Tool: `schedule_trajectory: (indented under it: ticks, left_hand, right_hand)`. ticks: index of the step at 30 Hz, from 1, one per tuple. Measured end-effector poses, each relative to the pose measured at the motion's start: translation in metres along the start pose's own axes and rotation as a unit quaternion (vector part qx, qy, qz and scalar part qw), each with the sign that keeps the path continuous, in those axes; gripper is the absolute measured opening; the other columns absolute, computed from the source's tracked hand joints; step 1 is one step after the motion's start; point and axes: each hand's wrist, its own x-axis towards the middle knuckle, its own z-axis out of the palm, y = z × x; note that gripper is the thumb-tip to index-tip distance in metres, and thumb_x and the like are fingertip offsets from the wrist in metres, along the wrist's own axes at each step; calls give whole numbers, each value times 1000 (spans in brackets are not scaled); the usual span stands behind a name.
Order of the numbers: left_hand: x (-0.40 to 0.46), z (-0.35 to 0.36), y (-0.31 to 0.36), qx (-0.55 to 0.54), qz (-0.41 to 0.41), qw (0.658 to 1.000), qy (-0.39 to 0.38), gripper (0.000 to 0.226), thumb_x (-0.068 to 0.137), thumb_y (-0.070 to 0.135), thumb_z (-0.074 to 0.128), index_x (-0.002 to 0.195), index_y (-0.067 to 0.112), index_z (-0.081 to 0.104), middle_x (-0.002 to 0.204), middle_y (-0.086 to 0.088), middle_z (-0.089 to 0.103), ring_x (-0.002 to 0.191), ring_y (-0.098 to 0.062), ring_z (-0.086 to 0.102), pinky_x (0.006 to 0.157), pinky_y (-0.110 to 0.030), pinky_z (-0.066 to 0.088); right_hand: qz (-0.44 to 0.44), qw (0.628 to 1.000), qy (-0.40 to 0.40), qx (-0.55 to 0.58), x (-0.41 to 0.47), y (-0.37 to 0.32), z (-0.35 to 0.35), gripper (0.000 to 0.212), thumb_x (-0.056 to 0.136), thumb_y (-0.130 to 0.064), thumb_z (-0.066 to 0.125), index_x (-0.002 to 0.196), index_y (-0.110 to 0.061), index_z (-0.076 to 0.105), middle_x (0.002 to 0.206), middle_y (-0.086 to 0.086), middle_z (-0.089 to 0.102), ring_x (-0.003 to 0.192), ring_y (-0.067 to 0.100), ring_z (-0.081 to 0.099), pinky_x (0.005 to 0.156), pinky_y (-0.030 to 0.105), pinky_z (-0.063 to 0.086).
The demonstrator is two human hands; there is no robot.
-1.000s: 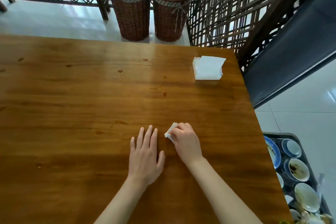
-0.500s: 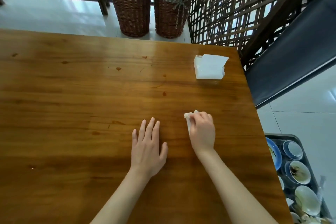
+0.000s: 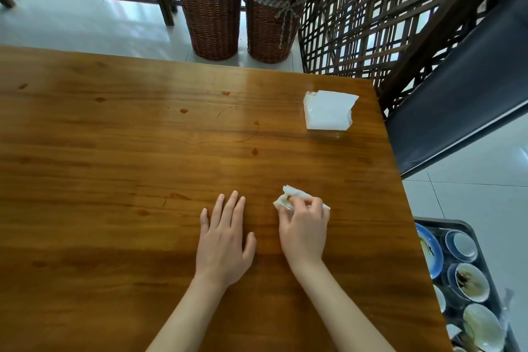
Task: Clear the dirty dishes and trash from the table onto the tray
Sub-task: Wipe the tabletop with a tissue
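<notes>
My right hand presses a crumpled white tissue flat against the wooden table, fingers closed on it. A brownish smear shows on the tissue. My left hand lies flat on the table beside it, fingers apart, holding nothing. Several small brown stains dot the table top farther out. A dark tray stands below the table's right edge, filled with several dirty bowls and a blue plate.
A white pack of tissues sits near the table's far right corner. Two lidded wicker baskets stand on the floor beyond the far edge, against a dark lattice screen. A dark bench runs along the right.
My right hand slid the tissue to the right across the table, then back a little toward me. My left hand stayed flat in place.
</notes>
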Motion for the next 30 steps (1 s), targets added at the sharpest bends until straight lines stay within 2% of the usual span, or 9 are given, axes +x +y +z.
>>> schedule_trajectory:
  ticks: [4, 7, 9, 11, 13, 18, 22, 25, 30]
  left_hand:
    - [0, 0, -1, 3, -3, 1000, -4, 64, 86, 47, 42, 144, 21, 37, 152, -1, 33, 142, -23, 24, 111, -45, 10]
    - [1, 0, 0, -8, -1, 1000, 5, 62, 83, 45, 45, 139, 18, 45, 147, -3, 40, 139, -26, 32, 109, -47, 16]
    - [0, 0, 0, -10, -1, 1000, 10, 62, 83, 45, 45, 140, 19, 44, 148, -3, 40, 139, -25, 31, 109, -47, 15]
    - [0, 1, -2, -15, -1, 1000, 18, 62, 83, 44, 45, 140, 19, 44, 148, -3, 40, 139, -25, 30, 110, -47, 14]
    - [0, 2, -2, -21, 0, 999, 24, 61, 83, 43, 45, 139, 18, 45, 147, -4, 41, 139, -26, 31, 110, -49, 16]
    - [1, 2, -2, -20, -1, 1000, 18, 62, 85, 44, 36, 141, 18, 41, 149, -2, 37, 140, -25, 28, 111, -47, 15]
    - [1, 2, -3, -18, 3, 1000, 19, 64, 85, 47, 31, 141, 18, 41, 149, -2, 38, 140, -25, 28, 111, -47, 15]
    - [1, 2, -3, -13, 2, 1000, 16, 63, 85, 47, 33, 141, 18, 41, 148, -3, 39, 140, -25, 29, 111, -47, 16]
    - [1, 1, -3, -11, -2, 1000, 17, 62, 85, 45, 40, 141, 18, 42, 148, -3, 39, 139, -25, 30, 110, -47, 16]
  right_hand:
    - [-88, 995, -18, 33, -9, -7, 4, 17, 88, -22, 63, 98, -13, 73, 102, 3, 66, 98, 17, 56, 86, 29, 49]
    - [-162, 984, -47, 56, -14, -8, 5, 15, 78, -11, 74, 93, -11, 74, 94, 2, 70, 91, 18, 63, 78, 27, 54]
    - [-219, 973, -58, 43, -8, -9, 6, 27, 72, -8, 79, 98, -11, 73, 94, 2, 72, 90, 18, 67, 77, 25, 54]
    - [-271, 960, -61, 29, 3, -15, 7, 34, 72, -6, 79, 105, -8, 71, 97, 5, 72, 92, 19, 68, 77, 26, 55]
    - [-295, 953, -64, 17, 17, -18, 8, 23, 78, -3, 72, 101, -6, 72, 94, 8, 71, 90, 23, 67, 72, 28, 57]
    - [-219, 974, -47, 15, 53, -2, 2, 10, 87, -8, 63, 87, -7, 74, 100, 10, 64, 94, 21, 56, 70, 23, 50]
    - [-151, 988, -13, -23, 78, 45, -20, 20, 91, -5, 55, 104, -6, 70, 104, 7, 68, 100, 21, 56, 77, 25, 48]
    - [-112, 992, 6, -50, 84, 76, -37, 20, 91, -5, 56, 105, -5, 69, 102, 9, 69, 98, 23, 59, 78, 26, 48]
    - [-109, 993, -5, -42, 62, 56, -30, 21, 91, -3, 53, 104, -6, 69, 101, 7, 69, 93, 20, 58, 75, 23, 46]
